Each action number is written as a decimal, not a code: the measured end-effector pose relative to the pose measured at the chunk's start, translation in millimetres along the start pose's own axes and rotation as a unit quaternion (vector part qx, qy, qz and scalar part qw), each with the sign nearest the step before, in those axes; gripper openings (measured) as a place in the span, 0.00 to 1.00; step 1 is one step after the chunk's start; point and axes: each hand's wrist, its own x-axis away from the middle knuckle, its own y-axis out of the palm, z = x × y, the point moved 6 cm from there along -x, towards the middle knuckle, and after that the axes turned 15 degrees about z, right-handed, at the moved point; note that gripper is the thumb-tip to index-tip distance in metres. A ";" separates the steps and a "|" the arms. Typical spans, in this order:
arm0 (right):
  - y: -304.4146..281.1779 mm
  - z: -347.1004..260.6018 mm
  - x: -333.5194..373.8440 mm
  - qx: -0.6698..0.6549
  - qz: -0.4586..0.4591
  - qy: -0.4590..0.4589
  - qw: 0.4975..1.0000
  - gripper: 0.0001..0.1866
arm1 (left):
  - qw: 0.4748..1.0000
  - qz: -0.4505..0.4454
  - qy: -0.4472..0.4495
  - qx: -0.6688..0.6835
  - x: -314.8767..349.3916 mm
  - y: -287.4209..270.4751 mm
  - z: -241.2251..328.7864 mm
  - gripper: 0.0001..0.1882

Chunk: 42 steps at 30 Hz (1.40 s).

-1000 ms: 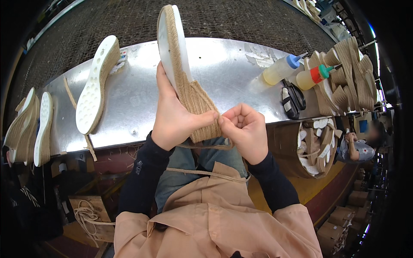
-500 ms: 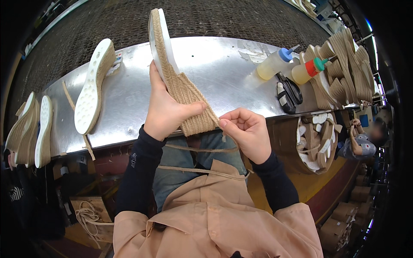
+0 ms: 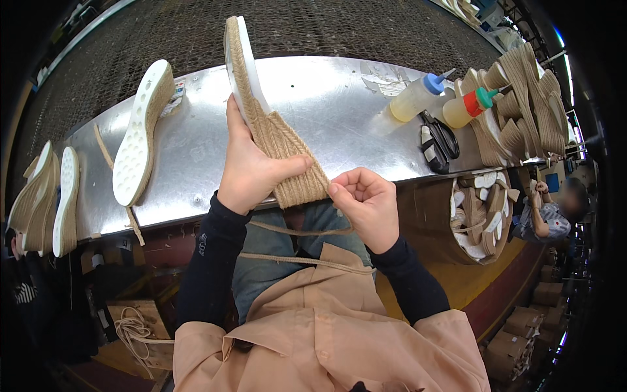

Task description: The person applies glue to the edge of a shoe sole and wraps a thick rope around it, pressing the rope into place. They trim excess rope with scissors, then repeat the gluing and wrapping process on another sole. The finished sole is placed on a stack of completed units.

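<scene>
My left hand (image 3: 251,163) is closed around a rope-wrapped wedge sole (image 3: 295,147), its thumb lying across the braided side. The sole's narrow toe end points away from me, and its thick heel end is near me. At the heel's right corner, my right hand (image 3: 366,206) pinches a jute cord (image 3: 300,232) between thumb and forefinger. Slack cord loops from there down across my lap. To the left, another wedge sole (image 3: 140,134) lies on the metal table (image 3: 215,85) with its white dimpled side showing.
Two glue bottles, one blue-capped (image 3: 413,98) and one green-capped (image 3: 467,110), lie at the right beside black scissors (image 3: 443,137). Stacked soles (image 3: 522,108) stand past them; a bin of soles (image 3: 480,215) is below. More soles (image 3: 65,196) stand at far left. Another person (image 3: 539,212) is at far right.
My right hand has shifted slightly left, closer against the heel corner, still pinching the cord. The held sole and my left hand have barely moved.
</scene>
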 end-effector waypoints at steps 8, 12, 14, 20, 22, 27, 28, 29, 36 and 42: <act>9.1 5.1 -3.6 -0.057 -0.024 0.050 0.997 0.08 | 1.000 -0.005 -0.009 0.015 2.5 -1.4 2.0 0.59; 12.9 7.3 -5.7 -0.066 -0.018 0.044 0.997 0.08 | 1.000 -0.009 -0.010 0.022 4.2 0.4 5.8 0.60; 12.4 9.1 -6.8 -0.070 -0.020 0.047 0.996 0.08 | 0.998 -0.014 -0.021 0.054 4.8 1.8 5.2 0.59; 12.3 12.9 -7.3 -0.114 -0.016 0.035 0.993 0.08 | 0.991 -0.025 -0.037 0.129 13.6 0.7 -4.7 0.54; 12.7 14.9 -5.6 -0.104 -0.010 0.026 0.994 0.07 | 0.997 -0.013 -0.001 0.075 21.6 1.0 -6.6 0.54; 10.1 12.2 -5.5 -0.101 -0.023 0.013 0.995 0.05 | 0.999 0.035 0.012 -0.006 37.4 8.7 -10.7 0.57; 7.8 10.7 -5.8 -0.091 -0.022 0.015 0.996 0.05 | 0.999 0.044 0.007 -0.002 37.5 9.5 -10.4 0.58; 4.9 9.7 -5.2 -0.087 -0.032 0.031 0.995 0.05 | 0.998 0.053 0.013 0.009 37.4 9.8 -8.7 0.59; -7.4 4.8 3.9 -0.048 -0.042 0.044 0.997 0.10 | 0.999 0.046 0.016 -0.006 31.6 11.4 -8.4 0.60; -6.9 14.3 7.7 -0.048 -0.004 0.028 0.998 0.08 | 0.999 0.050 0.011 -0.002 32.7 11.1 -9.5 0.60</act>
